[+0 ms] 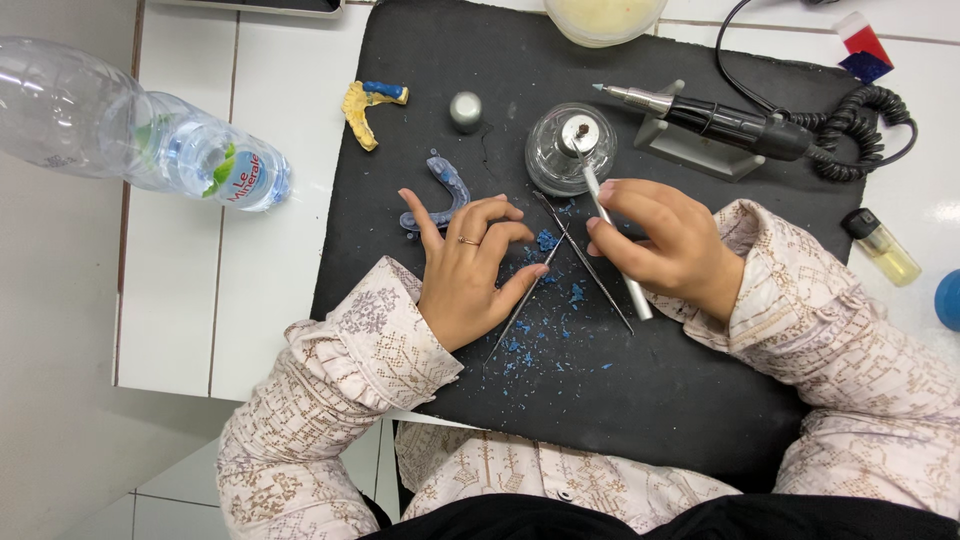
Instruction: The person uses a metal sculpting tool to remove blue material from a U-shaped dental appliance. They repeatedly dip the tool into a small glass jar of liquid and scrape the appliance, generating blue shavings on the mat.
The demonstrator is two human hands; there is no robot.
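So the right hand [665, 245] has its fingers pinched around a silver metal instrument [612, 232], long axis running from about 11 o'clock down to 5, tip right at the wick of the little glass burner [570, 148]. The left hand [470, 270] rests flat on the black mat [620, 400], fingers loosely spread, holding nothing, with the blue wax piece [445, 190] just off its fingertips at 11 o'clock. Two thin probes [560, 275] lie crossed between the hands. Can't make out any flame, and the instrument's tip is hard to see.
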